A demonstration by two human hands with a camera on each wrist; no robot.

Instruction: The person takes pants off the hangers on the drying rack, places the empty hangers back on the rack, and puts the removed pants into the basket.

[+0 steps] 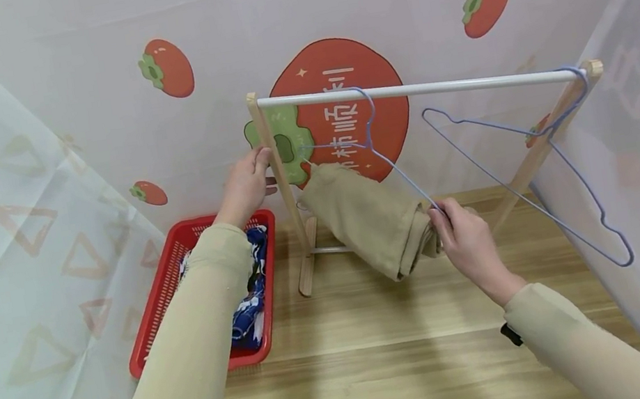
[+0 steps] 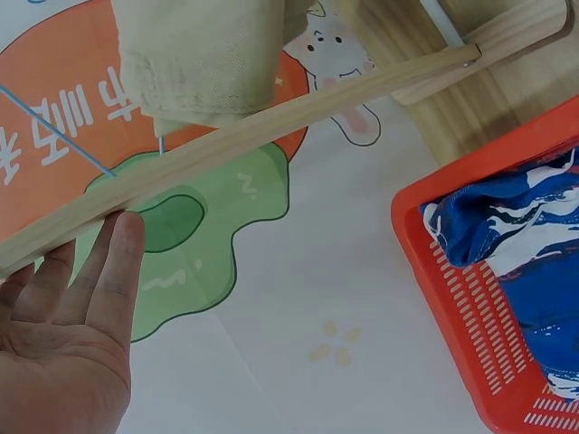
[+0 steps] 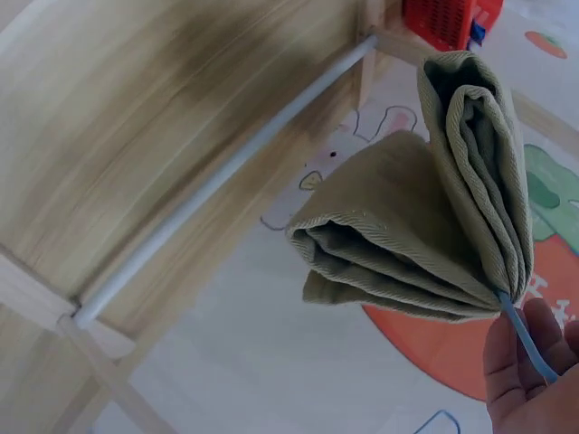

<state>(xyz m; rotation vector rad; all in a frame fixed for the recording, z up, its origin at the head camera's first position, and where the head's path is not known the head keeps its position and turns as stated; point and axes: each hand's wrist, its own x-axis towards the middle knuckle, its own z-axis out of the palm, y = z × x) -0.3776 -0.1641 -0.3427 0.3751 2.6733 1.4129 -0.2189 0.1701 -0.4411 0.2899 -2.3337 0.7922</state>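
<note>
Above a wood-grain surface (image 1: 351, 385) walled in by pale printed sheeting (image 1: 89, 75), a folded khaki garment (image 1: 360, 214) hung on a blue hanger (image 1: 401, 172) hooked over a white rail (image 1: 453, 85), its long axis slanting, in the head view, from upper left to lower right, folded edges toward the right hand (image 1: 470, 241), which pinched the hanger's corner; the left hand (image 1: 244, 187), fingers extended, touched a wooden post (image 1: 287, 194).

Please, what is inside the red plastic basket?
Inside the red basket lies blue-and-white patterned fabric. Whatever lies beneath is hidden; the left sleeve also covers part in the head view.
</note>
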